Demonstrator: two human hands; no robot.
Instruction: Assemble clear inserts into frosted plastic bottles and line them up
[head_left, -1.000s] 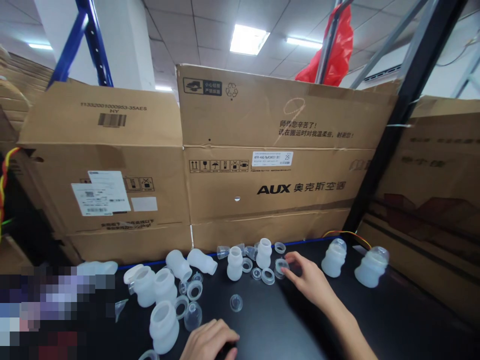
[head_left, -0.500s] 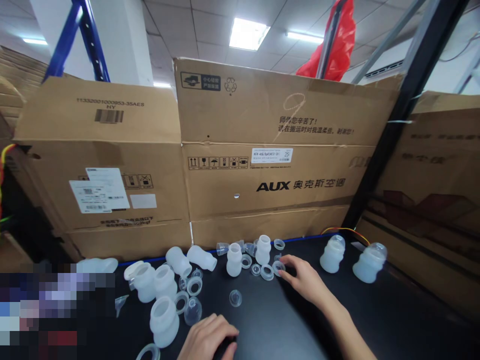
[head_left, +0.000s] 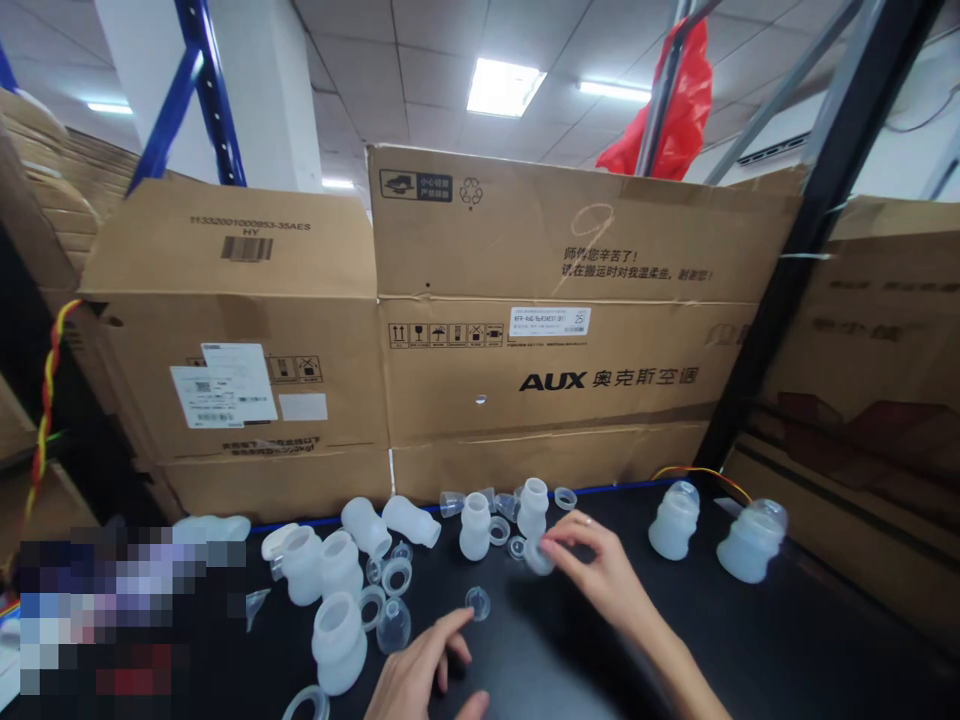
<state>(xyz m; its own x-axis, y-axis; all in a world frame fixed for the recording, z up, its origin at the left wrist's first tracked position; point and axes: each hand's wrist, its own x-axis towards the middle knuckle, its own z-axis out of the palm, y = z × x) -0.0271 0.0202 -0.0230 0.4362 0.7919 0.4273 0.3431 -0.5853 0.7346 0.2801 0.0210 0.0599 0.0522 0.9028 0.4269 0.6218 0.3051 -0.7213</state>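
Observation:
My right hand is closed in a pinch on a translucent bottle collar ring, just in front of a small frosted bottle. Its fingers partly cover the ring. My left hand is open, fingers apart. Its index fingertip reaches the edge of a clear silicone nipple lying on the black table; I cannot tell if they touch. Another frosted bottle stands upright behind. Beside it lie a loose ring and a smaller round part.
Several frosted bottles, rings and a clear dome cap crowd the left. Two capped bottles stand at the right. A cardboard wall closes off the back; a black post rises at right.
My right hand has shifted slightly left, with a ring now in its pinch. My left hand's index finger has stretched forward to the clear nipple. The view has shifted a little.

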